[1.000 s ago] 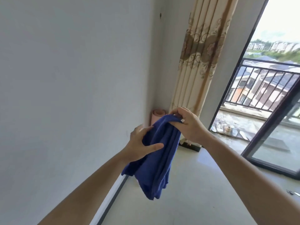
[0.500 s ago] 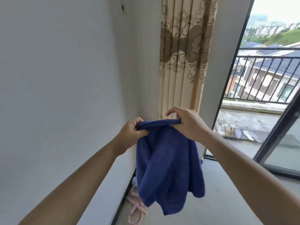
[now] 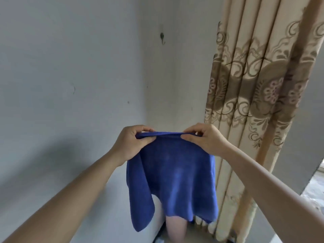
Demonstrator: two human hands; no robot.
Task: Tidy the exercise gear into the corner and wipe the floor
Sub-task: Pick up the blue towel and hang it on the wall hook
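Observation:
A blue cloth (image 3: 172, 181) hangs spread out in front of me, held up by its top edge. My left hand (image 3: 132, 142) pinches the top left corner and my right hand (image 3: 204, 137) pinches the top right corner. Below the cloth's hem, a pink rolled exercise mat (image 3: 175, 230) stands upright in the corner of the room, mostly hidden by the cloth.
White walls meet in the corner ahead, with a small metal hook (image 3: 162, 38) high on the wall. A beige patterned curtain (image 3: 259, 95) hangs at the right. A strip of the balcony doorway (image 3: 315, 186) shows at the far right edge.
The view has turned up and closer to the corner. My hands have spread the cloth wider along its top edge, so it hangs flatter. The pink straps on the floor are out of view.

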